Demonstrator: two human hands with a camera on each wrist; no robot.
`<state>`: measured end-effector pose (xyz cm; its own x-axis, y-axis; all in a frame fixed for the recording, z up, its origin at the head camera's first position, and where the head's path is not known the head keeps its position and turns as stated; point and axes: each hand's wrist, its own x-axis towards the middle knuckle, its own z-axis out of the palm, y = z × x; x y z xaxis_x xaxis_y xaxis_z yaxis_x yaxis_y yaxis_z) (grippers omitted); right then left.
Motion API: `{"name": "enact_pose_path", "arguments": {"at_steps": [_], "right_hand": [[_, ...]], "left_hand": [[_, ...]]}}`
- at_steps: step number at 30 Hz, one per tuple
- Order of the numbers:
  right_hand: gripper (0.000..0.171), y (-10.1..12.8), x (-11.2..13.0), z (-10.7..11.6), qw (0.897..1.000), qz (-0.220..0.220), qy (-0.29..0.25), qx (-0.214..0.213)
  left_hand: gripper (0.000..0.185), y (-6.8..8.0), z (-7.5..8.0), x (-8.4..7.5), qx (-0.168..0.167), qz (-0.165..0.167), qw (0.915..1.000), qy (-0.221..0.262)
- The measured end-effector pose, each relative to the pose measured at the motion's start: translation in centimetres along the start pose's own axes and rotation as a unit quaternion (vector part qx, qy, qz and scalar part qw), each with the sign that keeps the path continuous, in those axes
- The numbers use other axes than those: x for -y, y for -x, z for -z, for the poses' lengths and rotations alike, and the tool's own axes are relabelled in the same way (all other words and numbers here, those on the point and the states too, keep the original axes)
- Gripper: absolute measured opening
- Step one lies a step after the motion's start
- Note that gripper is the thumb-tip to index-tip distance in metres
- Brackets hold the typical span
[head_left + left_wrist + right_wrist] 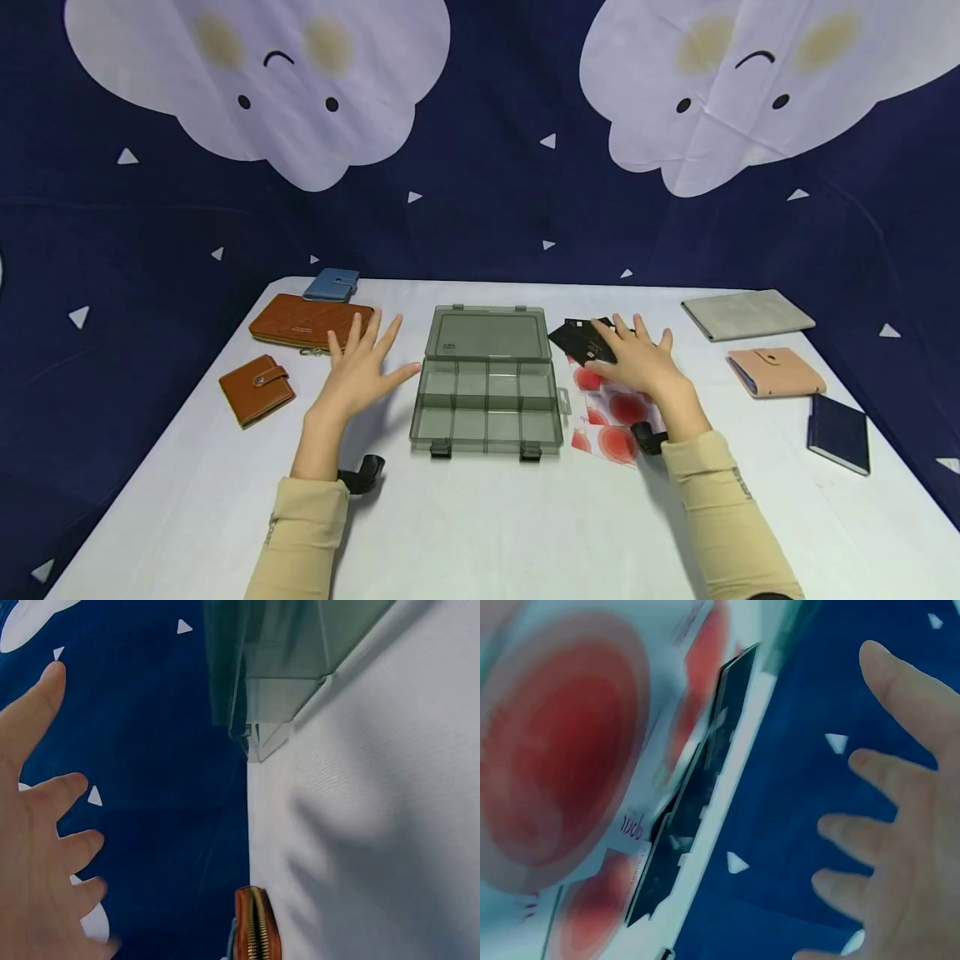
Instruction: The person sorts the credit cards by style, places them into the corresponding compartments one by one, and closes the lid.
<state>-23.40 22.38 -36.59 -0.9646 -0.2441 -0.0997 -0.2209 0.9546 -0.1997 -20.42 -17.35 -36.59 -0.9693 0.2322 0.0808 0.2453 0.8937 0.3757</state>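
Both hands hover flat over the table [480, 533], fingers spread, nothing held. Left hand [360, 367] sits just left of the open smoky plastic box [487, 379]; thumb points at the box's left wall, gap between them small. Box lies w/ long axis left-right, lid folded back away from the person, divided tray nearer, two latches on the near edge. Right hand [637, 358] is on the other side, just right of the box, palm down over a black card [577, 337] and a sheet w/ red circles [611, 421]; fingertips look to be over the card's right end, but touching or not can't be told. Wrist view shows the right hand's fingers [900, 825] apart and clear of the card [697, 802]. So box lies between the two hands, both about equally near; card is the right hand's only. Writing: small red script on the sheet, too blurred to read; no brand legible on the box lid. Past the left hand: long brown wallet [311, 321], small brown wallet [257, 389], blue wallet [332, 284]. Past the right hand: grey pouch [746, 314], pink wallet [776, 372], navy booklet [838, 433].
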Motion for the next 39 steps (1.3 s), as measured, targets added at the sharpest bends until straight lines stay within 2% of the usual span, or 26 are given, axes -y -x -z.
{"name": "enact_pose_path", "arguments": {"at_steps": [2, 4, 6, 9, 12, 13, 15, 17, 20, 23, 24, 27, 30, 31, 34, 38, 39], "right_hand": [[0.070, -1.2, -0.2, 0.0, 1.000, 0.009, -0.010, 0.008], [0.066, -2.4, -0.3, 0.1, 0.999, 0.019, -0.025, 0.026], [0.062, -3.5, -0.1, 0.1, 0.997, 0.031, -0.047, 0.048], [0.061, -5.1, 0.2, -0.3, 0.994, 0.037, -0.072, 0.074], [0.064, -6.4, 0.7, -0.7, 0.995, 0.015, -0.074, 0.069], [0.066, -6.7, 0.8, -0.8, 0.996, 0.001, -0.069, 0.064], [0.070, -7.1, 1.1, -1.0, 0.996, -0.029, -0.057, 0.054], [0.075, -7.4, 1.4, -1.2, 0.996, -0.056, -0.051, 0.050], [0.080, -8.0, 1.5, -1.5, 0.993, -0.084, -0.060, 0.057], [0.084, -8.8, 1.2, -1.8, 0.988, -0.110, -0.085, 0.070], [0.087, -9.6, 0.3, -2.6, 0.987, -0.110, -0.094, 0.063], [0.090, -9.9, 0.0, -2.5, 0.982, -0.127, -0.121, 0.073], [0.088, -9.5, 0.1, -2.3, 0.978, -0.128, -0.148, 0.073], [0.084, -8.8, 0.9, -1.5, 0.975, -0.134, -0.155, 0.081], [0.079, -8.6, 0.9, -1.5, 0.973, -0.131, -0.175, 0.077], [0.072, -10.4, -0.4, -2.9, 0.966, -0.134, -0.211, 0.069], [0.068, -11.6, -1.8, -4.1, 0.964, -0.116, -0.233, 0.050]], "left_hand": [[0.083, -0.1, -0.3, 0.1, 0.029, 0.004, 0.9979, 0.058], [0.083, -0.2, -0.6, 0.1, 0.077, 0.022, 0.9879, 0.133], [0.083, -0.2, -1.1, 0.3, 0.129, 0.045, 0.9691, 0.206], [0.083, -0.4, -1.8, 0.7, 0.196, 0.072, 0.9294, 0.304], [0.084, -0.6, -2.6, 1.3, 0.230, 0.074, 0.8899, 0.387], [0.085, -0.6, -2.8, 1.6, 0.238, 0.070, 0.8791, 0.407], [0.086, -0.7, -3.2, 1.9, 0.248, 0.062, 0.8632, 0.435], [0.088, -0.8, -3.5, 2.1, 0.256, 0.056, 0.8534, 0.451], [0.090, -0.8, -3.7, 2.2, 0.262, 0.054, 0.8447, 0.463], [0.091, -0.8, -3.8, 2.3, 0.262, 0.059, 0.8415, 0.469], [0.091, -0.8, -3.9, 2.3, 0.262, 0.061, 0.8411, 0.470], [0.090, -0.8, -3.9, 2.3, 0.260, 0.062, 0.8402, 0.472], [0.090, -0.8, -3.9, 2.3, 0.261, 0.060, 0.8383, 0.475], [0.090, -0.8, -3.9, 2.3, 0.261, 0.059, 0.8377, 0.476], [0.090, -0.7, -3.9, 2.3, 0.260, 0.060, 0.8371, 0.478], [0.090, -0.7, -3.9, 2.3, 0.261, 0.066, 0.8375, 0.476], [0.090, -0.8, -3.9, 2.3, 0.262, 0.064, 0.8382, 0.474]]}}
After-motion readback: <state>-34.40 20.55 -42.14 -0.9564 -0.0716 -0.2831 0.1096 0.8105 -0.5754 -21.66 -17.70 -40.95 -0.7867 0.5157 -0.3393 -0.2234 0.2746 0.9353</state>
